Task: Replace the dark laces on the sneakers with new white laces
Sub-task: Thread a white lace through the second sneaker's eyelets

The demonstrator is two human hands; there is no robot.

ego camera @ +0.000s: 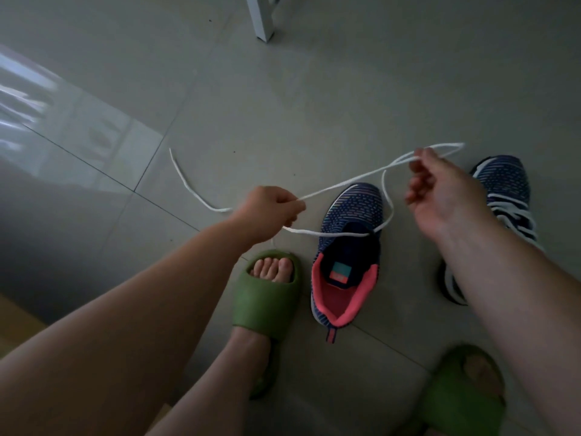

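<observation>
Left hand (267, 212): clenched around the white lace (345, 184), above the floor (283, 105).
Right hand (440, 190): pinching a loop of the same lace, raised.
White lace: stretched between both hands; one part dips to the near sneaker (345, 256).
Near sneaker: on the floor, unlaced.
Far sneaker (503, 196): white-laced, beside the right forearm.

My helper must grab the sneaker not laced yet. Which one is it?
On the grey tiled floor, look right of the green slide sandal. The navy knit sneaker with the pink lining there is unlaced; the other navy sneaker has white laces.
</observation>
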